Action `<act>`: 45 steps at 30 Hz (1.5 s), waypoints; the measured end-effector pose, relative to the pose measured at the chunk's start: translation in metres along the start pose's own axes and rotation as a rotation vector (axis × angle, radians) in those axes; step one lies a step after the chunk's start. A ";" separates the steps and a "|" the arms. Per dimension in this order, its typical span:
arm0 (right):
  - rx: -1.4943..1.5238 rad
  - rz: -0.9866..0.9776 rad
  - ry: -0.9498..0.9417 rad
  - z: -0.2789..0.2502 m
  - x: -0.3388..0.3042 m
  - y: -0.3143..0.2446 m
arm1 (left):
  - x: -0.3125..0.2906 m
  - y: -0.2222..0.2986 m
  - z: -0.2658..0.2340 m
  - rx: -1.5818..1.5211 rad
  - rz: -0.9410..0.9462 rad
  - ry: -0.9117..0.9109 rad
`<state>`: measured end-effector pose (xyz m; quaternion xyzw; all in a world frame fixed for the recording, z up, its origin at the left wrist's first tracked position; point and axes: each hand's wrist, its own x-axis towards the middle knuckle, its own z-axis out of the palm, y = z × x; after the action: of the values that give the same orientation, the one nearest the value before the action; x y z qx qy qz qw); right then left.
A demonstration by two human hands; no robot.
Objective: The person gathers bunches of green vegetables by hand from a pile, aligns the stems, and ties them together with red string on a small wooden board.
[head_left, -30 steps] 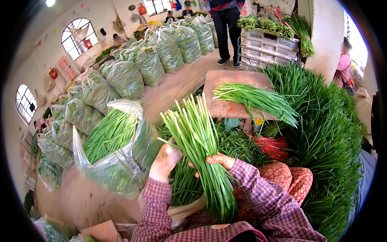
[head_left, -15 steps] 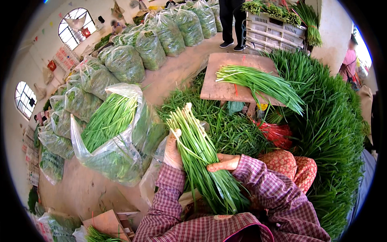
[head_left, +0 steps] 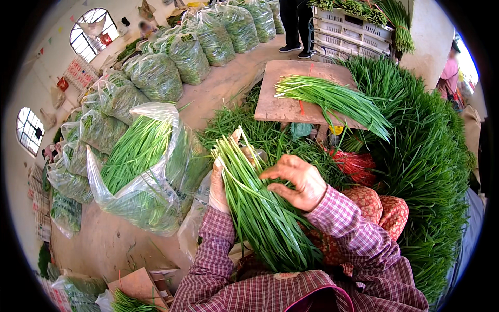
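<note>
My left hand (head_left: 218,186) is wrapped round the pale stem end of a thick bunch of garlic chives (head_left: 260,208), part of its fingers hidden behind the stems. The bunch tilts, its green leaves hanging down over my lap. Just right of the stems is my right hand (head_left: 293,182), raised, with its fingers curved and apart and nothing seen in them. Ahead, another bundle of garlic chives (head_left: 332,99) lies across a small board-topped table (head_left: 270,106), over a red tie strip.
An opened plastic bag (head_left: 140,208) of chives stands at my left, with rows of filled bags (head_left: 156,78) beyond. Loose leaves (head_left: 239,130) cover the floor ahead. A large chive heap (head_left: 426,171), red ties (head_left: 356,167) and stacked white crates (head_left: 353,36) are at right. A person (head_left: 297,26) stands behind the table.
My right hand has let go of the bunch's middle and risen toward the stem end, its fingers now apart. The left hand keeps its hold.
</note>
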<state>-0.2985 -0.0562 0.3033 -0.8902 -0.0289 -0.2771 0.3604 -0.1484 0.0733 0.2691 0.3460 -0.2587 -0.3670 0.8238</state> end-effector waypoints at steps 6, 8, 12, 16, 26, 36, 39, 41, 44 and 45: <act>-0.347 -0.162 0.069 0.008 0.001 -0.008 | 0.005 0.001 0.007 -0.025 -0.037 -0.035; -0.382 -0.179 0.069 0.012 0.000 -0.003 | 0.004 -0.002 0.003 0.011 -0.008 -0.080; -0.235 -0.111 0.071 0.012 -0.003 -0.001 | 0.002 -0.006 0.006 -0.063 -0.026 -0.092; 0.232 0.194 -0.074 0.003 -0.004 -0.001 | 0.003 -0.002 0.004 -0.169 -0.092 -0.118; 0.803 0.466 -0.131 -0.049 0.010 0.002 | 0.002 -0.008 -0.007 -0.308 -0.177 -0.102; 0.015 0.334 -0.042 0.009 -0.001 0.019 | 0.007 -0.008 -0.002 -0.291 -0.188 -0.112; 0.025 0.327 0.006 0.007 -0.005 0.015 | 0.010 -0.008 -0.005 -0.242 -0.203 -0.115; 0.033 0.311 0.019 0.009 -0.008 0.017 | 0.012 -0.004 0.003 -0.211 -0.233 -0.119; -0.005 0.253 0.008 0.016 -0.010 0.019 | 0.011 -0.001 0.007 -0.220 -0.239 -0.130; -0.016 0.258 -0.019 0.016 -0.010 0.019 | 0.010 -0.002 0.006 -0.226 -0.246 -0.115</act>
<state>-0.2941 -0.0580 0.2769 -0.8920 0.0846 -0.2203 0.3855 -0.1478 0.0625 0.2734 0.2587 -0.2185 -0.5108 0.7902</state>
